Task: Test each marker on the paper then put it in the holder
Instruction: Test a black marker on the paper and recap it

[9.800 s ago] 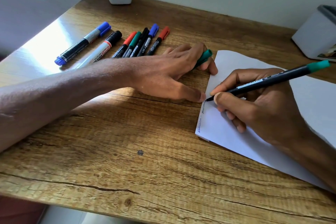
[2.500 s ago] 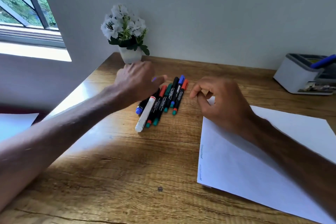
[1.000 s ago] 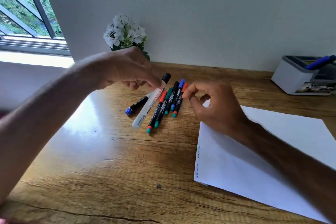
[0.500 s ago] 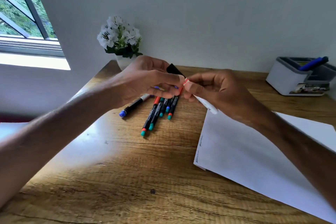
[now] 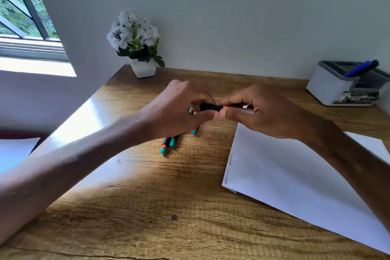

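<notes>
Black-capped marker [image 5: 211, 107] up off counter [image 5: 147, 207] since 1 s ago, now level above spare markers [image 5: 168, 144]. Pinched at cap by left grip [image 5: 177, 110], barrel wrapped in curled right grip [image 5: 268, 112]. Uncapping probably next, then paper [image 5: 295, 175].

Wooden desk [image 5: 147, 217] with a sunlit patch across the lower frame, small white pot of white flowers [image 5: 137, 42] at its far edge left of centre, window [image 5: 21, 17] upper left, pale wall [image 5: 253, 17] behind.

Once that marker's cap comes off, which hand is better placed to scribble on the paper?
Probably the right hand: it holds the marker by its barrel, next to the paper; the left hand grips only its cap.
</notes>
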